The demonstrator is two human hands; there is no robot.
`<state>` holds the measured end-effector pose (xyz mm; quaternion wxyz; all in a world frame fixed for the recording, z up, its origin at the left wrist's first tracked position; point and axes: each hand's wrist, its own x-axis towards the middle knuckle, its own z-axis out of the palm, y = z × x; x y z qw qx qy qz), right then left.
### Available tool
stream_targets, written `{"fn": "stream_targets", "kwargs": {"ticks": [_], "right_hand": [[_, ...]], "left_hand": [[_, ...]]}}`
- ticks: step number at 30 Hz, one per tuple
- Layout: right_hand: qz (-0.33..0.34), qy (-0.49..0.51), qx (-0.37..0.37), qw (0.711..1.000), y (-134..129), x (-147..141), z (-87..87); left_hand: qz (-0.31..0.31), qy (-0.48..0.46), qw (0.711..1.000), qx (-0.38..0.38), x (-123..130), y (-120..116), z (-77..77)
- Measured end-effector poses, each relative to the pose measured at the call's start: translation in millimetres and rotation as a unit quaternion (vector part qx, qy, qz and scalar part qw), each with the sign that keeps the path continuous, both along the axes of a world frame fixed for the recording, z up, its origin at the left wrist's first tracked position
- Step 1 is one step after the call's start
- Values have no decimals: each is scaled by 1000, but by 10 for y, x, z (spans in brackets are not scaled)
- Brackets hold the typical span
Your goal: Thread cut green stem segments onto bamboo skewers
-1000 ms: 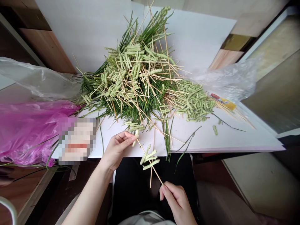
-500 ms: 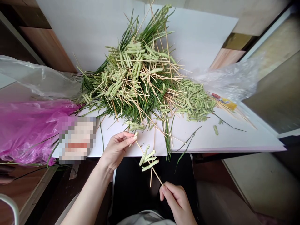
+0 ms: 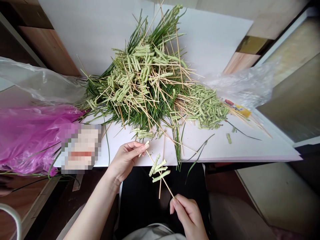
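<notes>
Just off the front edge of the white worktop (image 3: 215, 148), the left hand (image 3: 124, 162) is narrowly closed, with its fingertips (image 3: 141, 146) pinching a small pale green piece (image 3: 146, 144) at the upper end of a thin bamboo skewer (image 3: 160, 174). The right hand (image 3: 187, 213) holds the skewer's lower end in a tight pinch, over dark clothing (image 3: 140, 203). Three or so slim, ridged green pieces (image 3: 157, 170) sit threaded midway along the skewer, between the hands. Compared with the earlier frame, the fingertip piece lies at a flatter tilt, while the threaded pieces sit in the same places. Beyond the hands, a springy heap of long, narrow green blades (image 3: 140, 103) spreads across the worktop, crossed by many straw-coloured sticks and dotted with matching pieces. A looser pile of pieces (image 3: 207, 106) lies to its right, with one stray piece (image 3: 228, 138) near the right edge. Crinkled clear plastic (image 3: 240, 87) lies beyond that pile, and glossy pink plastic (image 3: 30, 141) drapes past the left corner beside a pixelated patch (image 3: 81, 150).
</notes>
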<state>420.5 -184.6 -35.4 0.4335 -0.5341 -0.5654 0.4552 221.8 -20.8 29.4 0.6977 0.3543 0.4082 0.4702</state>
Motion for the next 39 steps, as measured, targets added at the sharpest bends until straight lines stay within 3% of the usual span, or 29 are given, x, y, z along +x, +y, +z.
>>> {"fn": "stream_targets", "kwargs": {"ticks": [7, 13, 23, 28, 33, 39], "right_hand": [[0, -3, -5, 1000, -24, -4, -30], [-14, 1, -4, 1000, 2, -41, 12], [-55, 39, -62, 996, -50, -91, 21], [-40, 51, -54, 996, -27, -80, -81], [-25, 89, -71, 993, -33, -24, -221], [-98, 128, -121, 979, -98, 111, -223]], "left_hand": [[-9, 14, 1000, 9, 47, -47, 11], [-67, -2, 998, -8, 173, -137, 4], [-60, 14, 998, 10, 265, -214, 56], [-63, 42, 997, 31, 213, -186, 49], [-4, 99, 989, 113, 50, -93, 38], [95, 50, 988, 111, -106, 9, 32]]}}
